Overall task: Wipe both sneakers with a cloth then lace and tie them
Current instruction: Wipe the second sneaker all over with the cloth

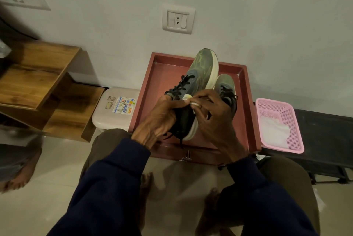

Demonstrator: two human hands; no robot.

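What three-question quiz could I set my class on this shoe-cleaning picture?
1. True or false: the left hand grips the nearer sneaker.
2. The right hand pinches: A a white cloth; B a brush; C a sponge.
3. Fill in: the second sneaker rests in the red ____.

Key: 1 true; 2 A; 3 tray.

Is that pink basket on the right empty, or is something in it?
Not empty. Crumpled white material, cloth or paper I cannot tell, lies inside the pink basket.
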